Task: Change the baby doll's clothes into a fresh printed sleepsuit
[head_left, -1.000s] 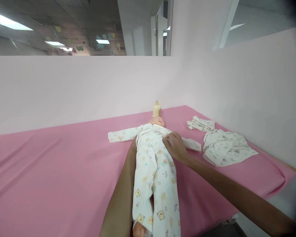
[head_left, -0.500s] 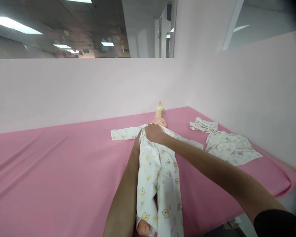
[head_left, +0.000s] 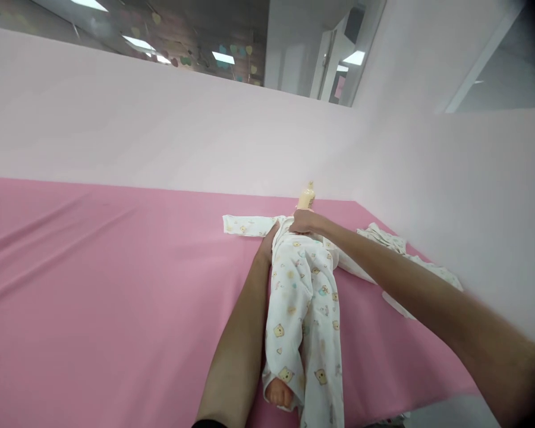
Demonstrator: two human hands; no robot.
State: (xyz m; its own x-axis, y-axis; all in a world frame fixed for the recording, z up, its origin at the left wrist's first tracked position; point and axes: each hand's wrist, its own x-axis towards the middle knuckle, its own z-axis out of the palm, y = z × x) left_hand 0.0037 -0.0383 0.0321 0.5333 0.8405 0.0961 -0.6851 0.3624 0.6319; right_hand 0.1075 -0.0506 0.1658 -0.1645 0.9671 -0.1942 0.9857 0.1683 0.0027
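A baby doll lies on its back, dressed in a white long-sleeved top (head_left: 249, 225) and white bear-print pants (head_left: 289, 291). One bare doll foot (head_left: 279, 392) pokes out of the near leg opening. My left hand (head_left: 270, 241) is at the left side of the pants' waist, its fingers partly hidden by cloth and closed on the waistband. On the right of the waist, my right hand (head_left: 305, 221) is closed on the waistband too. It hides most of the doll's head and chest.
A pale yellow pump bottle (head_left: 307, 196) stands behind the doll near the wall. Crumpled white baby clothes (head_left: 383, 238) lie to the right, partly behind my right forearm. A pink sheet (head_left: 138, 309) covers the table, with white walls behind and at the right.
The view has tilted and shifted, so the scene sits differently. My right hand has moved toward the doll's head and right side, now covering its face. Both hands remain at the waist.
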